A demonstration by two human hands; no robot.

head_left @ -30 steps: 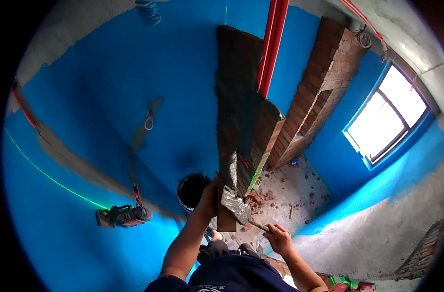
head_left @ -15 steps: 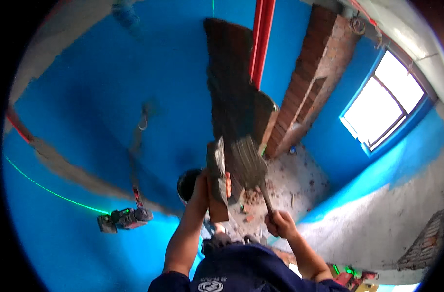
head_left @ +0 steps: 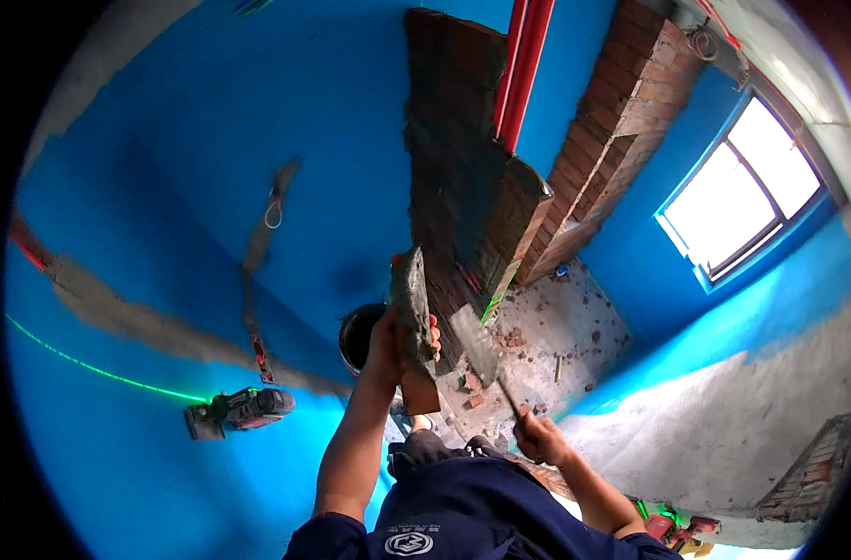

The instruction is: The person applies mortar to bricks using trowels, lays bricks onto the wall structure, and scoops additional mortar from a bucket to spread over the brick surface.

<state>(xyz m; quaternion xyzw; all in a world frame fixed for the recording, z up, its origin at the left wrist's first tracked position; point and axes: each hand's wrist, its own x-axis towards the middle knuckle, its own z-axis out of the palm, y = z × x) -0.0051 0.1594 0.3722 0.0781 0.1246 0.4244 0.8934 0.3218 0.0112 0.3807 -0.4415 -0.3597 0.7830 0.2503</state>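
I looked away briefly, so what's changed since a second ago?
The trowel, at the brick a second ago, has swung right, clear of it, now pointing more forward. Nothing was let go: the left hand still holds the brick, the right hand the trowel. The bucket stayed put.

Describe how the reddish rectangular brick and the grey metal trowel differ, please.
The reddish rectangular brick is a thick block; the grey metal trowel has a thin blade. The left hand holds the brick; the right hand holds the trowel. Both are gripped off the floor.
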